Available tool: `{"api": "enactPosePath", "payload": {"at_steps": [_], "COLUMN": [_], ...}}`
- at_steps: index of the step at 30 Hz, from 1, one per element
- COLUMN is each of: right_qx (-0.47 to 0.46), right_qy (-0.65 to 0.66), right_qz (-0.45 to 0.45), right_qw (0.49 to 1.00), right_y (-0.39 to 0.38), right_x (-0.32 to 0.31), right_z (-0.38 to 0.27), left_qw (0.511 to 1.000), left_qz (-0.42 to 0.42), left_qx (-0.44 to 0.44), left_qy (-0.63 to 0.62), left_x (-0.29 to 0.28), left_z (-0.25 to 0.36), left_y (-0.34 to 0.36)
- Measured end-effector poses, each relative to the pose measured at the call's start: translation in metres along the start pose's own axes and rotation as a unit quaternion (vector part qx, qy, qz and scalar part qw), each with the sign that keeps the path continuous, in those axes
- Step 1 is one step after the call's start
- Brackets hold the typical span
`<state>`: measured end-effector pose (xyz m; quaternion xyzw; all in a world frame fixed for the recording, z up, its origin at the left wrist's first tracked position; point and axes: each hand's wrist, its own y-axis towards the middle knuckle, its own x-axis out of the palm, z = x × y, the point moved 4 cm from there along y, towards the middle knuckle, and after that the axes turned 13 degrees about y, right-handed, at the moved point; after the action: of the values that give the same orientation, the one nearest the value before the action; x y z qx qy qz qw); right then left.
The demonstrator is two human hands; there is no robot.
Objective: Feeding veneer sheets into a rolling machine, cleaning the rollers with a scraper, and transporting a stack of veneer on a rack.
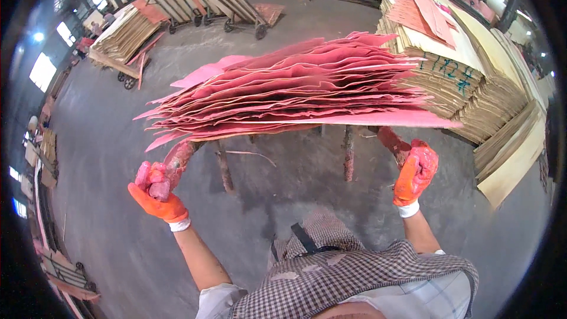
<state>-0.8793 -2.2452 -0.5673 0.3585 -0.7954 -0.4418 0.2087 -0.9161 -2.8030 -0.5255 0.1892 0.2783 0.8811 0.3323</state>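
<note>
Across the grey concrete floor (106, 159) of a big workshop, stacks of pale veneer sheets stand on every side: the largest stack (472, 82) rises at the right, topped with a few pink sheets, and leaning boards (514, 153) slope down beside it. At the far left a loaded trolley (127, 38) sits on small wheels, and more carts (218, 0) with stacked sheets stand along the back wall.

Straight ahead, a cart (348, 153) on rusty red-stained legs carries a thick, wavy pile of pink sheets (295, 85), its layers fanned out and overhanging the frame on both sides. The pile sits above and just beyond both hands.

Two handles run from under the pile toward the person. The left handle (177, 162) is coated in red; the left hand (155, 192), in an orange glove smeared pink, is closed tightly around its end. The right handle (393, 142) is likewise red-stained, and the right hand (416, 174), in a matching orange glove, is wrapped around it with the fingers curled shut.

Bare forearms come up from the lower edge, above a checked shirt (354, 277) with white cuffs at the glove wrists
</note>
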Motion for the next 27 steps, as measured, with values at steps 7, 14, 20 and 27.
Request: {"api": "enactPosePath", "payload": {"at_steps": [7, 14, 20, 27], "right_qx": [-0.018, -0.035, 0.02, -0.004], "right_qy": [-0.047, -0.008, -0.067, -0.124], "right_qz": [-0.015, 0.005, -0.054, -0.012], "right_qw": [0.999, 0.999, 0.996, 0.992], "right_y": [-0.016, -0.013, 0.015, 0.079], "right_x": [0.07, 0.122, 0.194, 0.273], "right_z": [0.025, 0.073, 0.113, 0.179], "left_qw": [0.998, 0.989, 0.987, 0.976], "left_qz": [-0.039, -0.079, -0.078, -0.137], "left_qx": [0.002, -0.087, -0.117, -0.129], "left_qy": [-0.056, -0.087, -0.074, -0.114], "left_x": [0.056, 0.141, 0.213, 0.366], "left_z": [-0.088, -0.159, -0.227, -0.304], "left_y": [0.071, 0.12, 0.175, 0.256]}}
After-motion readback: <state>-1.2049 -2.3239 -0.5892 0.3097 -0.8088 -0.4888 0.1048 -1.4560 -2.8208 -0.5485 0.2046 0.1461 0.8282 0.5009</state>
